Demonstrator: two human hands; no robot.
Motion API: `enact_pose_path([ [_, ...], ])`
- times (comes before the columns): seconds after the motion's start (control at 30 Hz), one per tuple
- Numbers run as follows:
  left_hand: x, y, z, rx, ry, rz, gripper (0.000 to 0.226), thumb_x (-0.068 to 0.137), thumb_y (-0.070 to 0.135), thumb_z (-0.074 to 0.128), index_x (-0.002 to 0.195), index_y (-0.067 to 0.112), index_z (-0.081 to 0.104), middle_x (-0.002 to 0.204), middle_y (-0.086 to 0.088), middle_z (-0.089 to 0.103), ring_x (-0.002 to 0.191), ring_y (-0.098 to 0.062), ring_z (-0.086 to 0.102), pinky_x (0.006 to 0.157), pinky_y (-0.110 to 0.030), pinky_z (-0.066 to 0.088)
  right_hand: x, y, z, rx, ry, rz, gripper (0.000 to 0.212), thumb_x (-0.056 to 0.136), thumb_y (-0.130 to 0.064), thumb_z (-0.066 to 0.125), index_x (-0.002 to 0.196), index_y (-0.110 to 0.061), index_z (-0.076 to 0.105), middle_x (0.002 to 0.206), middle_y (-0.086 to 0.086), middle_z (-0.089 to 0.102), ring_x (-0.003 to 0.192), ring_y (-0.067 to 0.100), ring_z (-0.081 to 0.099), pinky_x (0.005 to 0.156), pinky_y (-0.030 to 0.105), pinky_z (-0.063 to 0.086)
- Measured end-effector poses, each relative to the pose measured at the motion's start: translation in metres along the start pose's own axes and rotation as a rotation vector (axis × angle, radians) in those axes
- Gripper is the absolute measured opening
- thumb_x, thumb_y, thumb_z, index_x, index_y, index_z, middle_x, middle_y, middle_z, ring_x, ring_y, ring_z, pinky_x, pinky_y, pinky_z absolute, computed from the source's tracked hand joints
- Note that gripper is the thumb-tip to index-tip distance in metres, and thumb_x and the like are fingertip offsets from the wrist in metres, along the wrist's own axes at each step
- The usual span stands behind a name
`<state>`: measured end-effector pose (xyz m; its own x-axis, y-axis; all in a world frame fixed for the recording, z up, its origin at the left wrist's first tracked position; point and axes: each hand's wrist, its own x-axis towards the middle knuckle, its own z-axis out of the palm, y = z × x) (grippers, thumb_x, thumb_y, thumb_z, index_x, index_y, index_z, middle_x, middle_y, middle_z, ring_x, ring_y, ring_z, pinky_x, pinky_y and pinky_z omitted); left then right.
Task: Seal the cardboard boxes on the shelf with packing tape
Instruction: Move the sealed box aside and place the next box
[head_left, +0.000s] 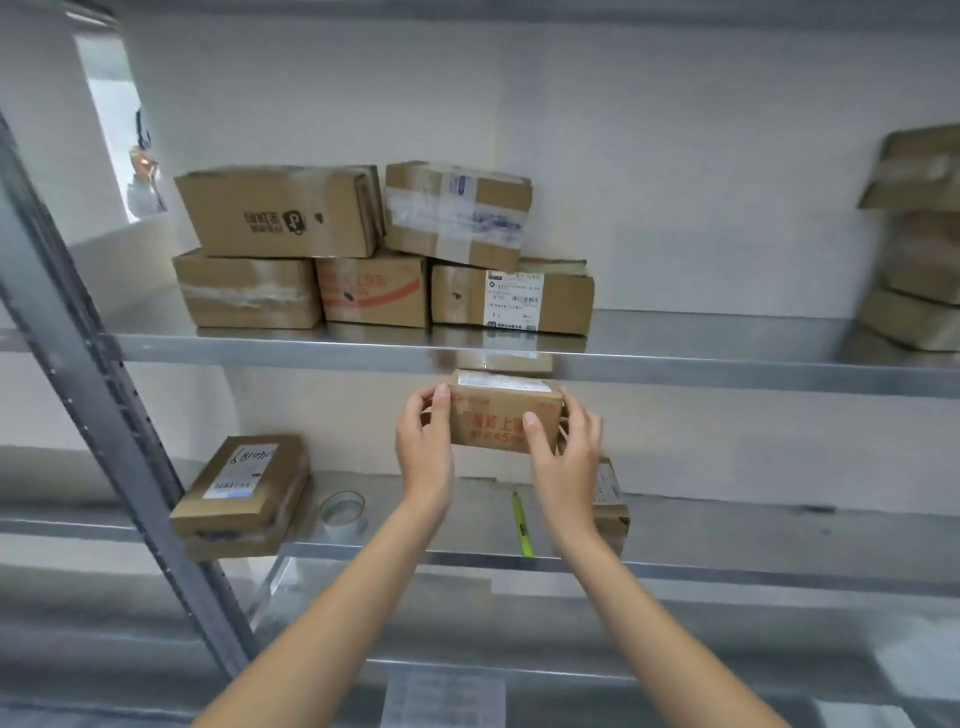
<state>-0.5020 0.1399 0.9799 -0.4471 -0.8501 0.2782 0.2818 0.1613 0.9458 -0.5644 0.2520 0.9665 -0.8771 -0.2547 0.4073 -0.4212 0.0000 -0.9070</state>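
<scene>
You hold one box (501, 415) in mid-air at frame centre, between the upper shelf (675, 364) and the lower shelf (727, 564). Clear tape shows along its top face, so this box appears sealed; whether every seam is closed cannot be told.

Status, as a judgement:
- Upper left of centre: a stack (374, 249) of five boxes rests on the upper shelf. Several show tape bands and count as done.
- Right edge: a second, blurred pile (919, 239); its state cannot be told.
- Lower left: two stacked boxes (241, 493) rest on the lower shelf; sealing there is unclear.
- Behind your right wrist: another box (610, 499), mostly hidden.
- The tape roll (342, 512) stands on the lower shelf left of your arms, and a green cutter (521, 522) lies between them. Neither is in hand.

Hand pose: both arms reach forward and up. Your left hand (423, 441) grips the box's left end, thumb on the front face, fingers curled behind. Your right hand (563, 447) grips the right end the same way, thumb on the front.
</scene>
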Motion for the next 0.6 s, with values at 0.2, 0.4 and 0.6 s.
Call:
enact_pose_path([
  [0.2, 0.012, 0.057, 0.022, -0.027, -0.011, 0.112, 0.017, 0.101, 0.033, 0.049, 0.099, 0.027, 0.065, 0.097, 0.010, 0.068, 0.093, -0.006, 0.061, 0.075, -0.017, 0.046, 0.037, -0.054, -0.027, 0.016, 0.025, -0.157, 0.046, 0.095, -0.028, 0.058, 0.139, -0.019, 0.046, 0.126, -0.004, 0.042, 0.114, 0.006, 0.048, 0.096, 0.021, 0.045],
  [0.4, 0.029, 0.096, 0.065, -0.062, -0.241, 0.118, 0.036, 0.104, 0.028, 0.040, 0.132, 0.019, 0.060, 0.126, 0.005, 0.065, 0.118, -0.007, 0.056, 0.101, -0.028, 0.048, 0.093, -0.087, -0.057, 0.038, 0.146, -0.193, 0.047, 0.096, -0.022, 0.057, 0.141, -0.020, 0.046, 0.128, -0.004, 0.046, 0.114, 0.006, 0.046, 0.095, 0.016, 0.041],
  [0.6, 0.047, 0.128, 0.111, -0.127, -0.375, 0.022, 0.031, 0.103, 0.015, 0.040, 0.131, 0.019, 0.054, 0.112, 0.013, 0.059, 0.112, -0.006, 0.051, 0.100, -0.024, 0.040, 0.152, -0.096, -0.071, 0.017, 0.206, -0.124, 0.049, 0.097, -0.024, 0.056, 0.144, -0.017, 0.044, 0.134, -0.001, 0.047, 0.118, 0.009, 0.046, 0.094, 0.019, 0.036],
])
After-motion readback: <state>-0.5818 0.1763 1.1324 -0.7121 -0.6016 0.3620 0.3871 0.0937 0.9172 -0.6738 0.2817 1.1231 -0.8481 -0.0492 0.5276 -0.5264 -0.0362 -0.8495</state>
